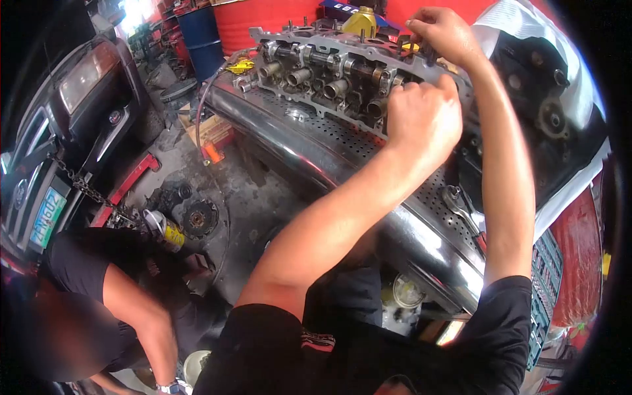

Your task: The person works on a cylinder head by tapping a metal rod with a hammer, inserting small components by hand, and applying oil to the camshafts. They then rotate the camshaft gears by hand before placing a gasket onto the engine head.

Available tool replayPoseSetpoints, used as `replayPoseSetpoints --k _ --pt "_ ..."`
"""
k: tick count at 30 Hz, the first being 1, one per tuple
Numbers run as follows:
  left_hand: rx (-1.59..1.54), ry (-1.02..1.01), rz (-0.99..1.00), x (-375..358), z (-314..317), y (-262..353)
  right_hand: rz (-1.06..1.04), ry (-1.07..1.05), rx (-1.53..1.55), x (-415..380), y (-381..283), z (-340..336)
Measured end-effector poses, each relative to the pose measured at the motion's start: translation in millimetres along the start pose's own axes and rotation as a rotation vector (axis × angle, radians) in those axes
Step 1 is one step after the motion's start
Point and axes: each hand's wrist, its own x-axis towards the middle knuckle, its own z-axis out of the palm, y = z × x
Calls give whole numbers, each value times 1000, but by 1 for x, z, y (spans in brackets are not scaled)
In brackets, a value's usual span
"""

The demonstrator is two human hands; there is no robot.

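An engine cylinder head (322, 79) lies on a perforated metal bench top, its camshaft and round bores facing me. My left hand (424, 115) is closed in a fist over the right end of the cylinder head; whatever it grips is hidden by the fingers. Farther back, my right hand (447, 33) reaches over the same end with fingers curled and thumb near the index finger. I cannot make out what is in it. A ratchet wrench (461, 204) rests on the perforated bench top (431, 194), below my right forearm.
Right of the bench, a dark engine part (540, 92) lies on white sheeting (582, 99). A socket set case (545, 283) sits below it. Behind stand a yellow jug (359, 23) and a blue drum (199, 39). A co-worker (135, 303) crouches lower left, near a vehicle (72, 131).
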Motion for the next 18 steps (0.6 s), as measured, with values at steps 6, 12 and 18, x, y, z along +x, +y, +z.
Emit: replayPoseSetpoints --k 6,12,18 --pt "-47 109 43 -34 12 -4 9 -33 -57 -2 -2 1" --pt "-236 233 -29 -61 14 -8 72 -49 -57 3 -5 -3" --pt "42 -7 40 10 -2 3 194 54 89 -24 -51 -10"
